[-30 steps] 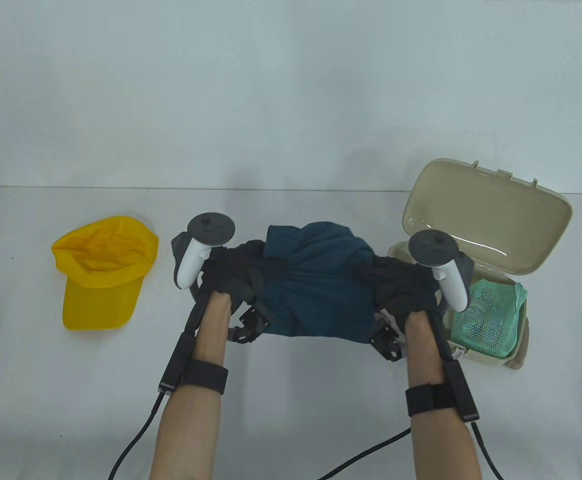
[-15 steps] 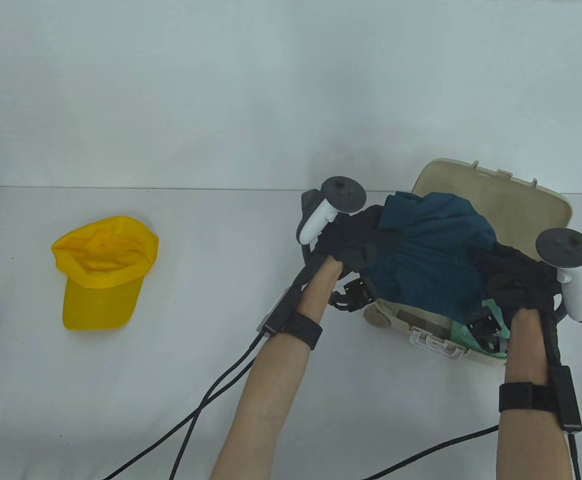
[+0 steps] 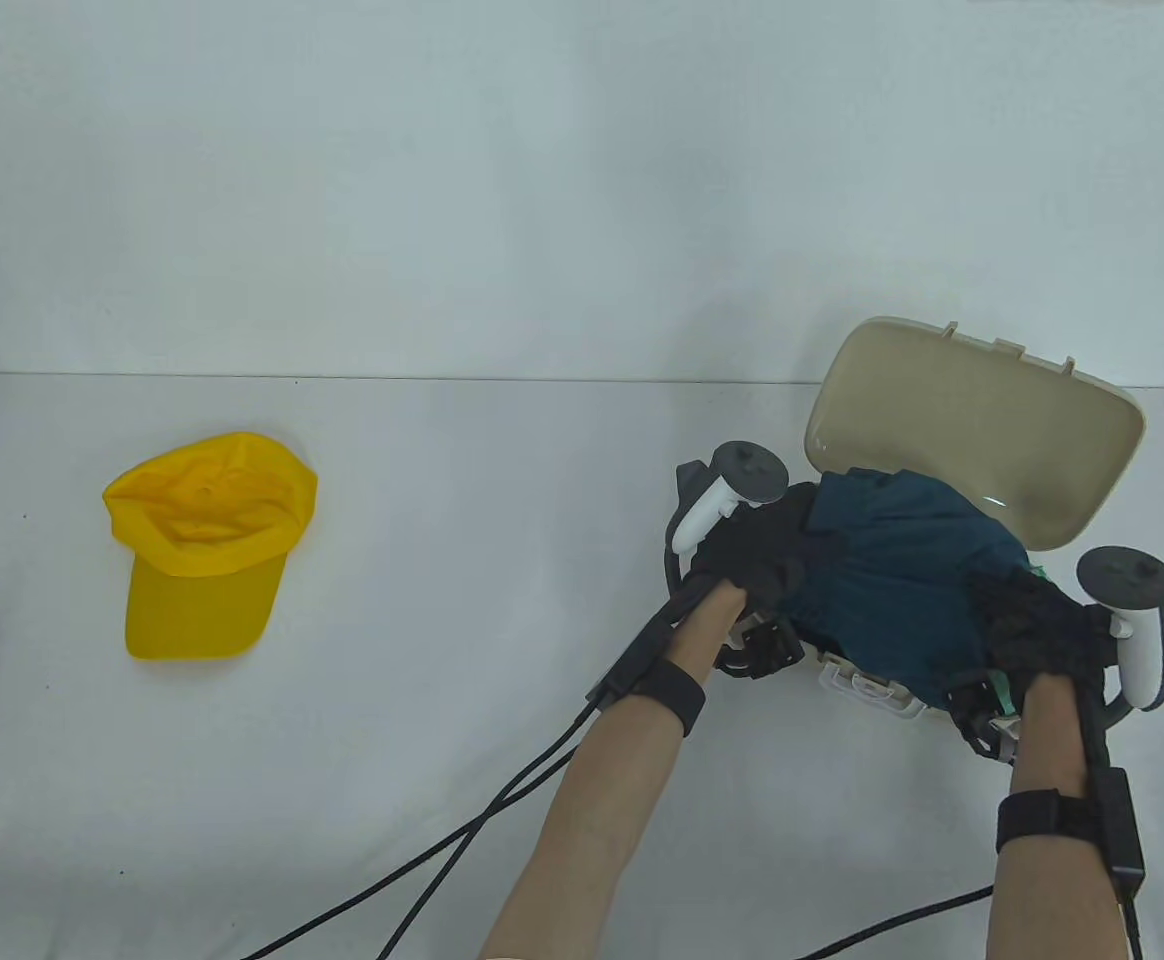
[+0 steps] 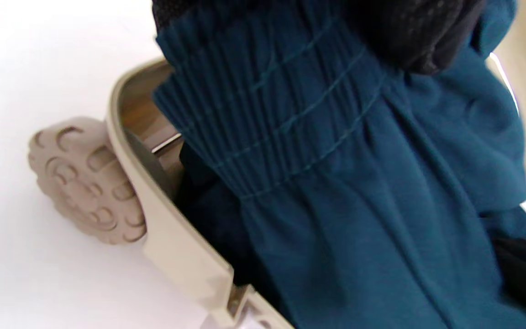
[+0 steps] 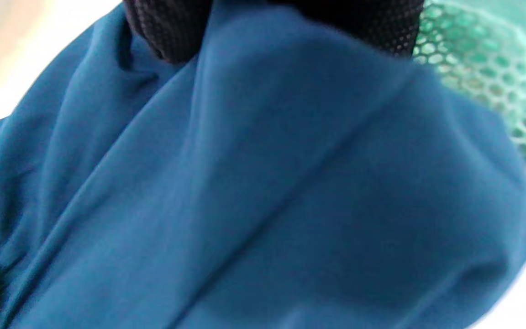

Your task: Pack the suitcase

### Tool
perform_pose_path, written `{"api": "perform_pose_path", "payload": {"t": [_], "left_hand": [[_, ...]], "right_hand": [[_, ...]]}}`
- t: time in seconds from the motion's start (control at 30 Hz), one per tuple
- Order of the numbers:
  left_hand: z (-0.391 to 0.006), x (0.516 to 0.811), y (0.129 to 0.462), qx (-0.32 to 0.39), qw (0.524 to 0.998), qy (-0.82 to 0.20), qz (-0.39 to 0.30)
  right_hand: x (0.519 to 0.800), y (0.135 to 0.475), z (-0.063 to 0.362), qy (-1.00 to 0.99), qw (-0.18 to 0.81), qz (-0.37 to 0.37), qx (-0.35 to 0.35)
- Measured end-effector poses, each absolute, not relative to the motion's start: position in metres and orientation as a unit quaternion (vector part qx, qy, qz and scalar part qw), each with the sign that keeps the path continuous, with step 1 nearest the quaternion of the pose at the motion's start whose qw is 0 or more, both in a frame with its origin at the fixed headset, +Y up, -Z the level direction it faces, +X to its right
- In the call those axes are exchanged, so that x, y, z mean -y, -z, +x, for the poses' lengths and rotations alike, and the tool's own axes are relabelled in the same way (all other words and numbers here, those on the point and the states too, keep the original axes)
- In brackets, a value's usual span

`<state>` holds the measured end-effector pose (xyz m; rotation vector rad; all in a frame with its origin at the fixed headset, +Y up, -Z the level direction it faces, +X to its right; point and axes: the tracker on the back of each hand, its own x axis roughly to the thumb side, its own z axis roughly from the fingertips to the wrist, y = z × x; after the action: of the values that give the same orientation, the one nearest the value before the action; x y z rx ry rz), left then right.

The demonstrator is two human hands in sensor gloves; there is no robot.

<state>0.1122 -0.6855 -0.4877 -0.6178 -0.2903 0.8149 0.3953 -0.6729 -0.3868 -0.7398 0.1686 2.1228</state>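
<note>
- From above, both my gloved hands hold a bundled dark teal garment [image 3: 892, 590] over the open beige suitcase [image 3: 972, 440] at the right end of the white bench [image 3: 442, 700].
- My left hand [image 3: 752, 565] grips the bundle's left end, fingers curled into the cloth; my right hand [image 3: 1037, 625] grips its right end the same way.
- The bundle's long axis runs left to right across the case, tilting slightly down toward my right hand. It sits low in the case mouth, draping over the front rim.
- The suitcase lid stands open, leaning back and to the right, its hollow inside facing me.
- Only the overhead view shows a yellow cap [image 3: 207, 545] lying well apart at the bench's left end, brim toward me.
- Only my left wrist view shows the garment's gathered, stitched elastic band [image 4: 272, 109], the case's beige rim, and a knobbly beige wheel [image 4: 87, 180] on its outer corner.
- Only my right wrist view shows, close up, a green mesh item [image 5: 486, 64] just beside the teal cloth in the case; from above it is a thin sliver.
- I can read no brand, label or writing anywhere.
</note>
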Motion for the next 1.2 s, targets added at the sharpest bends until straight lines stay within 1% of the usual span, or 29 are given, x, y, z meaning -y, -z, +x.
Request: {"api": "perform_pose_path", "payload": {"t": [0.1, 0.2, 0.27, 0.33, 0.37, 0.43, 0.5, 0.57, 0.6, 0.7, 0.8, 0.9, 1.03, 1.1, 1.2], "left_hand": [[0.111, 0.687, 0.486, 0.153, 0.851, -0.402, -0.303], [0.107, 0.683, 0.483, 0.166, 0.855, -0.394, -0.292], [0.1, 0.675, 0.478, 0.176, 0.867, -0.381, -0.268], [0.089, 0.663, 0.473, 0.188, 0.882, -0.356, -0.243], [0.079, 0.654, 0.468, 0.193, 0.893, -0.339, -0.224], [0.06, 0.64, 0.457, 0.201, 0.91, -0.31, -0.19], [0.036, 0.626, 0.445, 0.2, 0.924, -0.283, -0.16], [0.001, 0.613, 0.429, 0.193, 0.939, -0.254, -0.125], [-0.009, 0.61, 0.424, 0.19, 0.943, -0.246, -0.117], [-0.06, 0.6, 0.399, 0.166, 0.961, -0.21, -0.074], [-0.112, 0.599, 0.376, 0.139, 0.972, -0.182, -0.048], [-0.16, 0.605, 0.357, 0.109, 0.979, -0.169, -0.041], [-0.22, 0.618, 0.342, 0.064, 0.988, -0.136, -0.041], [-0.242, 0.626, 0.338, 0.043, 0.99, -0.128, -0.047], [-0.277, 0.637, 0.333, 0.008, 0.993, -0.106, -0.041]], "right_hand": [[0.684, 0.392, 0.394, -0.858, 0.406, -0.303, -0.086], [0.681, 0.394, 0.391, -0.865, 0.39, -0.299, -0.097], [0.67, 0.393, 0.388, -0.873, 0.377, -0.294, -0.1], [0.651, 0.39, 0.386, -0.892, 0.329, -0.301, -0.079], [0.637, 0.388, 0.382, -0.904, 0.299, -0.299, -0.062], [0.616, 0.384, 0.369, -0.921, 0.268, -0.281, -0.029], [0.597, 0.379, 0.348, -0.937, 0.26, -0.235, -0.004], [0.58, 0.37, 0.315, -0.948, 0.273, -0.165, 0.021], [0.576, 0.367, 0.304, -0.95, 0.276, -0.143, 0.027], [0.568, 0.352, 0.253, -0.962, 0.266, -0.047, 0.05], [0.572, 0.336, 0.212, -0.963, 0.26, 0.033, 0.057], [0.584, 0.319, 0.18, -0.965, 0.235, 0.087, 0.072], [0.606, 0.299, 0.146, -0.97, 0.184, 0.135, 0.088], [0.618, 0.291, 0.136, -0.972, 0.147, 0.151, 0.1], [0.635, 0.282, 0.124, -0.974, 0.106, 0.174, 0.095]]}}
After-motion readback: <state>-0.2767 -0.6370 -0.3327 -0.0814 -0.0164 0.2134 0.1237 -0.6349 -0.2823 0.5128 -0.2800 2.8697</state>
